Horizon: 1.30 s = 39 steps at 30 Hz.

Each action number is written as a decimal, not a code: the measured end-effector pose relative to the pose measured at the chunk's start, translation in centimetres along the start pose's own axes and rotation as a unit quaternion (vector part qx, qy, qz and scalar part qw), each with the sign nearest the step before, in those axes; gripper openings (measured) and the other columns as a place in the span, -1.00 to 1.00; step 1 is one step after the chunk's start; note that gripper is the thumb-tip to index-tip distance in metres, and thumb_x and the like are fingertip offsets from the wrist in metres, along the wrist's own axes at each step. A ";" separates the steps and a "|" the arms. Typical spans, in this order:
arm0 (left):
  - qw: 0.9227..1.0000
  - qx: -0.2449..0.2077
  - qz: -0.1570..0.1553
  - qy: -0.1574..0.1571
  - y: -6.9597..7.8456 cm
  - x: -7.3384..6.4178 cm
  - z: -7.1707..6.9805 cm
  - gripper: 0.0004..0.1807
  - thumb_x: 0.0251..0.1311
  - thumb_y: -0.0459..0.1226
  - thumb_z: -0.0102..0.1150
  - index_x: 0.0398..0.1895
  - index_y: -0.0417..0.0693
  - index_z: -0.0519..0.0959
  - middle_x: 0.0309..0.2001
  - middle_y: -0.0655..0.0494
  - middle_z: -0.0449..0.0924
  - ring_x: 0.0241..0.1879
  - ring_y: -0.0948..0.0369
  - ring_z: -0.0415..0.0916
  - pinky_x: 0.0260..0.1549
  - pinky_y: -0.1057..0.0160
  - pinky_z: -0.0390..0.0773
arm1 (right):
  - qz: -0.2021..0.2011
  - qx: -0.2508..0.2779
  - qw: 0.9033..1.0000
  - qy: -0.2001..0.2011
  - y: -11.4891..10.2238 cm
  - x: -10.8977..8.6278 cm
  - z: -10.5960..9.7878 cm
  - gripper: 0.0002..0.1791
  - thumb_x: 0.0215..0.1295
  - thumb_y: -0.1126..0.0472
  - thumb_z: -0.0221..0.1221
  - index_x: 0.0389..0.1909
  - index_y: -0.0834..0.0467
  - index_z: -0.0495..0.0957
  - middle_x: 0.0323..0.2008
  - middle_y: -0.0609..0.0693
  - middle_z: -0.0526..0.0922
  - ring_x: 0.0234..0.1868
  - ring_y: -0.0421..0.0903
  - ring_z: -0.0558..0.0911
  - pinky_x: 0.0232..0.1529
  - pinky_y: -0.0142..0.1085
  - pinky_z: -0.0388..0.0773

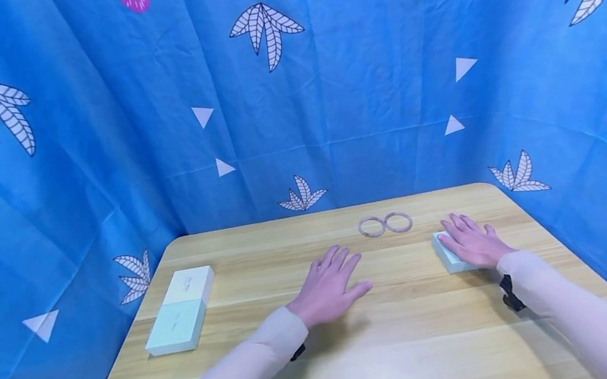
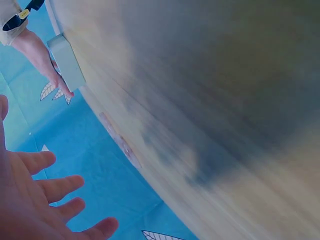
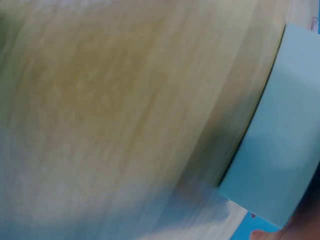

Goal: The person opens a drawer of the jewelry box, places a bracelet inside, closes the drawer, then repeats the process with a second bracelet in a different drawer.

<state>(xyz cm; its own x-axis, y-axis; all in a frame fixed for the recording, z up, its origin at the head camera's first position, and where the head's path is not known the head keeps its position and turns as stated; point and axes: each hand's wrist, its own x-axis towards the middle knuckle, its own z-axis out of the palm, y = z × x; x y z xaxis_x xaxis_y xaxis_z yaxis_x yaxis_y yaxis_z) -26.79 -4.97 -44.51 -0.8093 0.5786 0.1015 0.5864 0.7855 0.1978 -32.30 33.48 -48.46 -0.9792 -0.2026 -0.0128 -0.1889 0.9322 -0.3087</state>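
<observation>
My right hand (image 1: 474, 244) lies over a pale blue box (image 1: 450, 259) at the right of the table, its fingers fairly straight and reaching past the top. The right wrist view shows the side of this box (image 3: 277, 125) close up, with only a bit of the hand at the lower corner. Over the middle of the table, my left hand (image 1: 324, 293) hovers palm down with spread fingers and nothing in it. Its fingers (image 2: 61, 187) also show spread in the left wrist view, above their shadow on the wood.
Two thin pinkish rings (image 1: 398, 222) lie side by side near the table's back edge. At the left, a white box (image 1: 189, 284) and a pale green box (image 1: 177, 325) lie end to end. A blue patterned curtain (image 1: 360, 94) surrounds the wooden table (image 1: 265, 251).
</observation>
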 end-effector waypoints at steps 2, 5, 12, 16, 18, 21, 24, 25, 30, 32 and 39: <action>1.000 0.001 0.001 0.001 -0.1 -0.4 0.0 -0.20 0.42 0.34 -0.31 0.60 0.19 0.13 0.59 0.02 0.07 0.60 -0.02 -0.11 0.43 -0.28 0.11 | -0.001 -0.001 1.000 0.000 0.0 0.0 -0.1 -0.14 0.57 -0.31 -0.37 0.57 0.29 0.01 0.56 0.40 -0.11 0.54 0.44 -0.12 0.26 0.58 -0.22; 1.000 0.000 0.003 0.006 -0.3 -0.9 0.1 -0.21 0.44 0.33 -0.31 0.59 0.17 0.14 0.58 0.00 0.09 0.60 -0.03 -0.10 0.43 -0.26 0.12 | -0.005 0.008 1.000 0.000 0.0 0.0 -0.1 -0.17 0.60 -0.25 -0.38 0.57 0.30 0.00 0.56 0.40 -0.13 0.54 0.44 -0.12 0.26 0.58 -0.19; 1.000 0.012 0.011 0.013 -0.6 -1.7 0.0 -0.20 0.45 0.34 -0.39 0.58 0.14 0.17 0.57 -0.02 0.13 0.60 -0.03 -0.09 0.40 -0.26 0.18 | -0.020 0.017 1.000 0.005 0.2 0.1 0.0 -0.25 0.63 -0.14 -0.37 0.56 0.34 -0.03 0.55 0.43 -0.15 0.53 0.47 -0.11 0.27 0.56 -0.10; 1.000 0.021 0.013 0.013 -0.9 -2.2 -0.2 -0.18 0.44 0.36 -0.47 0.57 0.14 0.18 0.56 0.00 0.14 0.60 -0.02 -0.09 0.39 -0.25 0.20 | -0.037 0.011 0.999 0.018 0.3 0.4 0.2 -0.29 0.64 -0.06 -0.34 0.54 0.38 0.01 0.53 0.48 -0.13 0.49 0.53 -0.10 0.29 0.54 -0.06; 1.000 0.023 0.012 0.012 -1.0 -2.4 -0.3 -0.20 0.45 0.34 -0.46 0.57 0.14 0.18 0.56 0.01 0.14 0.59 -0.02 -0.09 0.38 -0.25 0.21 | -0.048 0.005 0.998 0.027 0.5 0.5 0.3 -0.32 0.64 -0.02 -0.32 0.52 0.40 0.05 0.51 0.53 -0.12 0.46 0.59 -0.09 0.33 0.50 -0.06; 1.000 0.023 0.011 0.009 -1.1 -2.7 -0.3 -0.23 0.47 0.32 -0.44 0.57 0.14 0.18 0.56 0.02 0.14 0.59 -0.02 -0.09 0.38 -0.24 0.22 | -0.057 0.013 0.998 0.033 0.8 0.4 0.2 -0.36 0.64 0.04 -0.29 0.49 0.42 0.11 0.47 0.61 -0.12 0.42 0.65 -0.09 0.37 0.46 -0.12; 1.000 0.025 0.009 0.006 -1.1 -2.9 -0.2 -0.23 0.47 0.31 -0.44 0.57 0.15 0.19 0.56 0.02 0.15 0.59 -0.02 -0.08 0.38 -0.24 0.21 | -0.055 0.029 0.998 0.031 0.9 0.2 -0.1 -0.39 0.64 0.04 -0.24 0.46 0.41 0.17 0.44 0.66 -0.11 0.40 0.68 -0.06 0.35 0.47 -0.10; 1.000 0.024 0.008 0.005 -1.2 -3.0 -0.2 -0.23 0.48 0.31 -0.44 0.57 0.14 0.19 0.55 0.02 0.16 0.59 -0.03 -0.08 0.39 -0.24 0.20 | -0.050 0.037 0.998 0.027 0.9 0.1 -0.2 -0.38 0.64 0.03 -0.23 0.46 0.40 0.18 0.44 0.66 -0.12 0.40 0.68 -0.06 0.35 0.48 -0.10; 1.000 0.024 -0.003 -0.001 -1.5 -3.5 -0.1 -0.24 0.48 0.31 -0.43 0.56 0.15 0.19 0.55 0.02 0.17 0.59 -0.01 -0.09 0.39 -0.24 0.19 | -0.025 0.054 0.998 0.014 0.9 0.1 -0.4 -0.25 0.61 -0.10 -0.19 0.49 0.43 0.10 0.46 0.64 -0.15 0.43 0.62 -0.06 0.35 0.46 -0.05; 1.000 0.024 -0.006 -0.001 -1.6 -3.6 -0.1 -0.23 0.47 0.32 -0.45 0.56 0.15 0.19 0.55 0.03 0.17 0.59 -0.01 -0.09 0.39 -0.24 0.20 | -0.014 0.056 0.998 0.008 1.1 0.1 -0.4 -0.18 0.60 -0.16 -0.20 0.50 0.46 0.04 0.47 0.62 -0.17 0.45 0.60 -0.08 0.37 0.44 -0.07; 1.000 0.024 -0.015 -0.002 -1.9 -4.2 0.0 -0.21 0.46 0.33 -0.45 0.56 0.15 0.21 0.55 0.04 0.18 0.59 -0.01 -0.08 0.39 -0.24 0.20 | 0.020 0.032 0.999 -0.009 1.3 0.2 -0.1 -0.04 0.54 -0.33 -0.28 0.55 0.41 -0.10 0.51 0.54 -0.22 0.49 0.53 -0.13 0.29 0.53 -0.06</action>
<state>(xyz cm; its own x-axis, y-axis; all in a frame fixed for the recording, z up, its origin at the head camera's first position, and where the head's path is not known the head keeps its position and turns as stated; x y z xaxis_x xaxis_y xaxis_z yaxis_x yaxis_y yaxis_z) -24.50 -8.88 -45.28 -0.8269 0.5548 0.0921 0.5623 0.8124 0.1543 -32.69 34.66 -48.76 -0.9844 -0.1707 -0.0431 -0.1433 0.9191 -0.3672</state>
